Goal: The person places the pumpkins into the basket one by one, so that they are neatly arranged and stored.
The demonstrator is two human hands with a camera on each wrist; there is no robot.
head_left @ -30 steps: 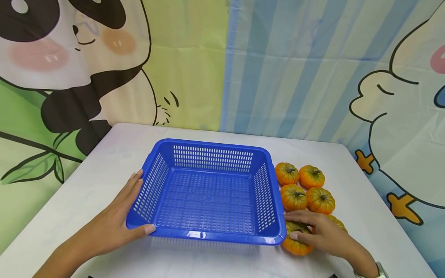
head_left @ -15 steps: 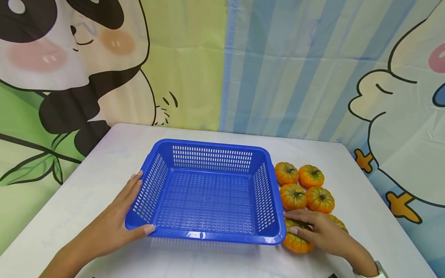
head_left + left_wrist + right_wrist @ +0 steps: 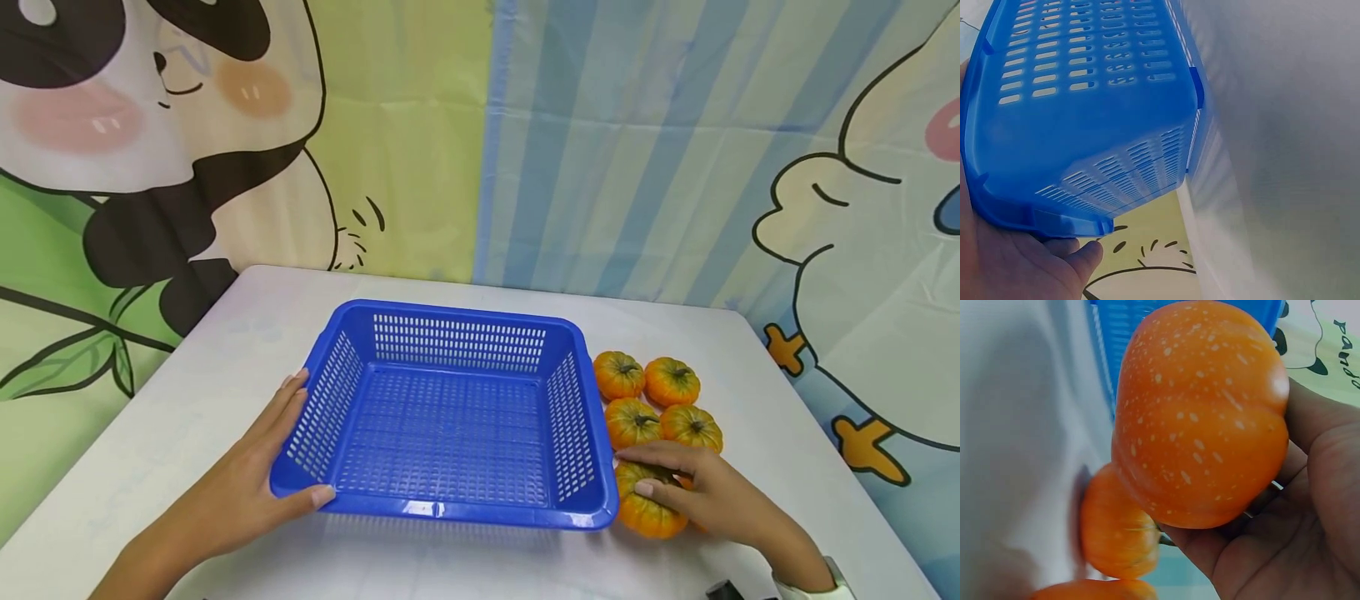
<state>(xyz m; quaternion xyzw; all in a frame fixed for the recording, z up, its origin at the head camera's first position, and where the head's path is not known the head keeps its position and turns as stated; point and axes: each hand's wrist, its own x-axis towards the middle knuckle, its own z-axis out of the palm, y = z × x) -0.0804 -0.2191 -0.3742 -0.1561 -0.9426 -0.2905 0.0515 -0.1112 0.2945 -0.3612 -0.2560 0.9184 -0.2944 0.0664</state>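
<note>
My left hand (image 3: 225, 500) rests at the near left corner of a blue plastic basket (image 3: 442, 510), fingers straight along the left side and thumb on the near rim. In the left wrist view that hand (image 3: 1029, 262) lies against the basket's rim (image 3: 1035, 219). At the basket's right, my right hand (image 3: 712, 492) grips a small orange pumpkin (image 3: 648, 510) between thumb and fingers. The right wrist view shows this pumpkin (image 3: 1200, 419) close up, seemingly a little above the table, with my hand (image 3: 1279, 544) around its side. Another pumpkin is mostly hidden behind the hand.
Several more pumpkins stand in rows beside the basket, including one at the back (image 3: 671, 382) and one in the middle (image 3: 692, 427). All rest on a white table (image 3: 247, 367). A cartoon-printed curtain (image 3: 600, 150) hangs behind. A dark object (image 3: 723, 590) shows at the bottom edge.
My right hand has shifted slightly right and away from me with the pumpkin, which now shows more of its top. The left hand and basket have stayed put.
</note>
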